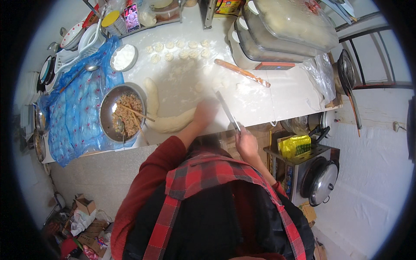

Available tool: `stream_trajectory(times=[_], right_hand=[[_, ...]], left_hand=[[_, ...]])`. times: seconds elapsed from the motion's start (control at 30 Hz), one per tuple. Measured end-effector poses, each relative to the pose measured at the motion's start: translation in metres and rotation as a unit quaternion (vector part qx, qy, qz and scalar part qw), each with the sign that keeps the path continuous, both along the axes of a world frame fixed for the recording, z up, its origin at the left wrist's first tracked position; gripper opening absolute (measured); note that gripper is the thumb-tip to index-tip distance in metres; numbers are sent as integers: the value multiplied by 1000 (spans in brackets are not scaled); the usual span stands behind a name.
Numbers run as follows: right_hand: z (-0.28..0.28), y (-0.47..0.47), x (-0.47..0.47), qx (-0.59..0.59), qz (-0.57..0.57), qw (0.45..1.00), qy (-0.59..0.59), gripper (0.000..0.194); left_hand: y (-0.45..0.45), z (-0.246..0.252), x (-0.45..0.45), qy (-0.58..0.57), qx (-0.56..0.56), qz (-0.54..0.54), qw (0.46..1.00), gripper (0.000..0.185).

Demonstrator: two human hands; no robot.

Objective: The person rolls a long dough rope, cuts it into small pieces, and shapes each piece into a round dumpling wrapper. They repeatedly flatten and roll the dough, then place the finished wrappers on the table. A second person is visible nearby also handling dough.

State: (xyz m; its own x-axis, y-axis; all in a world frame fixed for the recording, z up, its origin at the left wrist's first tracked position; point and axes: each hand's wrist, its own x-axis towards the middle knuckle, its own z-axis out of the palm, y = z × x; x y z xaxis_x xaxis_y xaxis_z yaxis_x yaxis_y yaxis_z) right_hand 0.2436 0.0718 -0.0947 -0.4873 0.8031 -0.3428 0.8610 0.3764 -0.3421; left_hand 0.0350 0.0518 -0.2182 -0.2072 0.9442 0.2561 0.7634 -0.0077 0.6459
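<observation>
My right hand grips the handle of a knife, its blade pointing up and left over the floured worktop. My left hand is blurred and lies at the right end of a long, bent dough rope; whether its fingers are closed on the dough cannot be told. Faint pale dough pieces lie beyond the blade. A wooden rolling pin rests farther back. Two rows of small pleated dough buns sit at the back. Left of the rope, a steel bowl holds minced filling, chopsticks and a spoon.
A bowl of flour stands behind the steel bowl. Blue plastic sheeting covers the worktop's left end. At the back right is a stacked electric steamer. A phone leans by a rack. Below right, a metal stand holds a yellow packet.
</observation>
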Motion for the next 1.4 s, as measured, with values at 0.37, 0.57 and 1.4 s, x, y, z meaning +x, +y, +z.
stream_trajectory(times=[0.37,0.57,1.4], right_hand=[[-18,-4,-15,-14,-10,1000,-6,37],[-16,6,-16,16,-42,998,52,33],[-5,-9,-28,19,-3,999,42,40]], left_hand=[[-3,-7,-4,-2,81,-21,997,31],[-21,4,-13,23,18,2,1000,35],[-42,16,-29,12,-42,25,999,30]])
